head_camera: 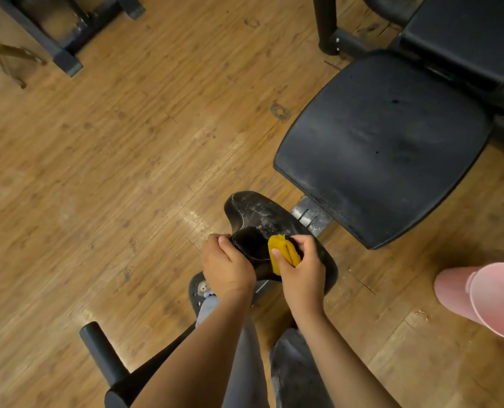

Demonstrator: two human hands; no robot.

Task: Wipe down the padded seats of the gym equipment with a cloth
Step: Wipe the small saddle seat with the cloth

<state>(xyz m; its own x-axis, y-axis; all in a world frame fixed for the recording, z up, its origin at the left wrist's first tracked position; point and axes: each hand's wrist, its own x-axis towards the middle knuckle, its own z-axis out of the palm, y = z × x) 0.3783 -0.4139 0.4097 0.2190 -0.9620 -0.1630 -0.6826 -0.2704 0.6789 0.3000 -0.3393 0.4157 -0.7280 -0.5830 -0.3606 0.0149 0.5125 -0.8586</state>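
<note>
Item: saddle (262,213), small, black, dusty.
L hand (227,266): fingers curled round saddle's near-left edge, steadying it.
R hand (300,269): grips folded yellow cloth (283,253), pressed on saddle top.
Dust lies on saddle's far end, just ahead of cloth; R hand nearer.
Bench seat (383,148): beyond saddle, to its right; prob. next.

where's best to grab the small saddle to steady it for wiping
Grip the saddle's narrow near end, coming from its left, as the left hand does now. That end looks slim enough for fingers to curl round, and holding there leaves the wide, dusty top free for the cloth in the right hand.
</note>
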